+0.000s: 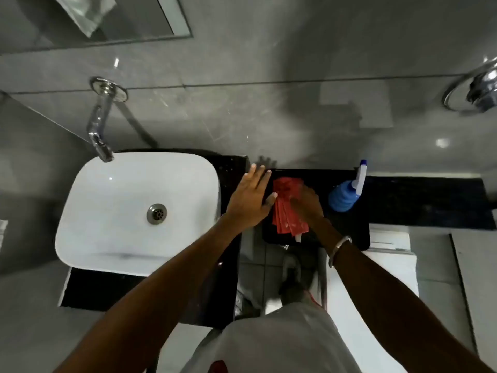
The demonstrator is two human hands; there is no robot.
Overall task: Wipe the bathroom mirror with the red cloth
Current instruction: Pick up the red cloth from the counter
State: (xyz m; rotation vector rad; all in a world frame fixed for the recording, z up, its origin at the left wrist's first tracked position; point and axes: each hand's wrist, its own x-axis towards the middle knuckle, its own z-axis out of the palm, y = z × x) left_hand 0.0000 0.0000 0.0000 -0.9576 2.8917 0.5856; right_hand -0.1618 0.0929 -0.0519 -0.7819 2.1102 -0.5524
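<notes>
A folded red cloth (287, 211) lies on the black counter (419, 200) to the right of the basin. My right hand (308, 204) rests on the cloth's right side, fingers closing around it. My left hand (251, 196) hovers flat with spread fingers just left of the cloth, over the counter's edge beside the basin. The mirror (129, 20) shows only as its lower corner at the top left of the wall.
A white basin (107, 211) with a chrome tap (99, 122) fills the left. A blue spray bottle (347, 191) stands right of the cloth. A chrome ring holder (473, 90) hangs on the grey wall at far right. Tiled floor and my foot show below.
</notes>
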